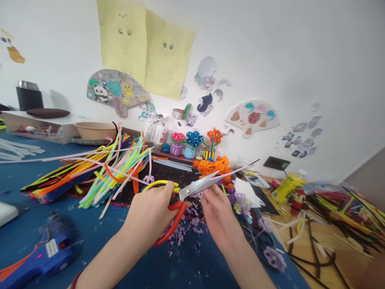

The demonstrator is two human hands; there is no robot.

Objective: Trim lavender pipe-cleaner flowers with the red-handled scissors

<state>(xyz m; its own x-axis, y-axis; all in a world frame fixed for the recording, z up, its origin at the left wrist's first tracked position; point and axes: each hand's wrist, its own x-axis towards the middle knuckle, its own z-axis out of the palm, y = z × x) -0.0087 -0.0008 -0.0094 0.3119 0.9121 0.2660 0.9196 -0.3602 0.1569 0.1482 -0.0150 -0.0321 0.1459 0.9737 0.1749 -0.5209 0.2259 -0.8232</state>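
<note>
My left hand point(153, 210) is closed around the handles of a pair of scissors point(198, 186), one handle yellow and one red-orange. The blades point up and to the right, slightly parted. My right hand point(221, 214) pinches a lavender pipe cleaner point(230, 172) just beneath the blades. The strip runs up to the right behind the blades toward a dark tip; its lower end is partly hidden by my fingers and the scissors. Purple fuzz clippings point(195, 224) lie scattered on the blue table point(144, 269) below both hands.
A thick bundle of coloured pipe cleaners point(102, 168) lies left, with a blue glue gun point(51, 249) nearer me. Orange pipe-cleaner pieces point(215, 165) and small potted flowers point(194, 140) stand toward the wall. Purple flowers point(275, 259) and a yellow bottle point(288, 186) are on the right.
</note>
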